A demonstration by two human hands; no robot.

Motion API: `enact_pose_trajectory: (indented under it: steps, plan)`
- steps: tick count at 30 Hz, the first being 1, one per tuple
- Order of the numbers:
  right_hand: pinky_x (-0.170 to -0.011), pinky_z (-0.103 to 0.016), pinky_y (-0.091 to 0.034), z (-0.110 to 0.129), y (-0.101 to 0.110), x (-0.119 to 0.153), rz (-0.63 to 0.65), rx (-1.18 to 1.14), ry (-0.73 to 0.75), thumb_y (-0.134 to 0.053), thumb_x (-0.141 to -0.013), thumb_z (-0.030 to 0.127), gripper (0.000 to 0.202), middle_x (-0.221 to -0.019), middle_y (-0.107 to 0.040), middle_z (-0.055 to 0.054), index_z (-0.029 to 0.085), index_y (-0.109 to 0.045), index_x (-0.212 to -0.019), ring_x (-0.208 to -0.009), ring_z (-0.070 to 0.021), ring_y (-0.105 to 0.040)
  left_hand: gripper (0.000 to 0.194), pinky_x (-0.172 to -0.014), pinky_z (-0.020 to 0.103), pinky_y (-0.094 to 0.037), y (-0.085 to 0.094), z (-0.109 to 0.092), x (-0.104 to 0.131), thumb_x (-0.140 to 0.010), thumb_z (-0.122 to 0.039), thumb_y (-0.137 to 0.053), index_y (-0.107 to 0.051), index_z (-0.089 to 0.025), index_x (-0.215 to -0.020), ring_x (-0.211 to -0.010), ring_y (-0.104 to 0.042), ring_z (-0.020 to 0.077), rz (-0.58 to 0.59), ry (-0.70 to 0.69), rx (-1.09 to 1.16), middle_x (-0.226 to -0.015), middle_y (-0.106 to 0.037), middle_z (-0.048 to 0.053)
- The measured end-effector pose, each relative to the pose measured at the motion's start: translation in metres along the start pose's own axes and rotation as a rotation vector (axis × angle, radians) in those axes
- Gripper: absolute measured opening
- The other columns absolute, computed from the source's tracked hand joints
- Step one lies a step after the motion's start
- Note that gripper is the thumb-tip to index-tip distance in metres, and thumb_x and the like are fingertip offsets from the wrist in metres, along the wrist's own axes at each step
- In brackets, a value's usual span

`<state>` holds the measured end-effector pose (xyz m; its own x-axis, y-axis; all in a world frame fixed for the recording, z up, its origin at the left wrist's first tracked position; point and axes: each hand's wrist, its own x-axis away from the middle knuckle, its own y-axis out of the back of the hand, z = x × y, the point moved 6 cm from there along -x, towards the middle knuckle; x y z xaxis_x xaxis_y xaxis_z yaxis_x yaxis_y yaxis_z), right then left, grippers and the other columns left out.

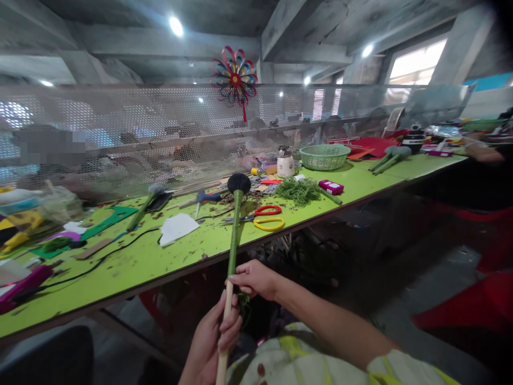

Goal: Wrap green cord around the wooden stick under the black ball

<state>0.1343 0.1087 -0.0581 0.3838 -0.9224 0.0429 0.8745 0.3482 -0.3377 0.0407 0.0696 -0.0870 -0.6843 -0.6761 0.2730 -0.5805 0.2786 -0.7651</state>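
Observation:
A pale wooden stick [223, 353] slants up from my lap, its upper length wrapped in green strands [235, 230] and topped by a dark round fuzzy head [239, 183]. My left hand [214, 329] is wrapped round the bare wood. Just above it, my right hand [256, 279] pinches at the lower end of the green wrapping. Loose dark green strands [243, 303] hang below my right hand. Whether its fingertips hold one of these strands I cannot make out. Scissors [269, 218] with red and yellow handles lie behind the stick on the table.
The green table [152, 262] carries a glue gun [208, 197], white paper [178, 229], a green strand pile [298, 191], a bottle [285, 162] and a green basket [324, 156]. Similar wrapped stems [390, 160] lie right. A perforated metal screen [152, 128] stands behind. Another person's hand [484, 152] shows far right.

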Motion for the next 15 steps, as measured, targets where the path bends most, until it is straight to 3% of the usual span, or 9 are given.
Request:
enact_pose_trajectory:
  steps: [9, 15]
  plan:
    - [-0.037, -0.02, -0.015, 0.0064, 0.0025, -0.0007, 0.017, 0.108, 0.025, -0.067, -0.073, 0.043, 0.033, -0.036, -0.039, 0.011, 0.012, -0.058, -0.066, -0.034, -0.0022, -0.025, 0.029, -0.027, 0.012, -0.018, -0.0026, -0.0012, 0.0024, -0.093, -0.035, -0.041, -0.055, -0.013, -0.079, -0.027, -0.031, 0.0007, 0.119, 0.04, 0.118, -0.045, -0.03, -0.01]
    - [-0.036, -0.019, -0.016, 0.0055, 0.0054, -0.0032, -0.001, 0.107, 0.015, -0.07, -0.07, 0.042, 0.032, -0.035, -0.04, 0.011, 0.012, -0.059, -0.069, -0.033, -0.0027, -0.024, 0.027, -0.027, 0.012, -0.015, -0.0032, 0.0019, 0.0005, -0.091, -0.038, -0.046, -0.056, -0.014, -0.082, -0.026, -0.031, 0.0007, 0.104, 0.022, 0.088, -0.042, -0.033, -0.01]
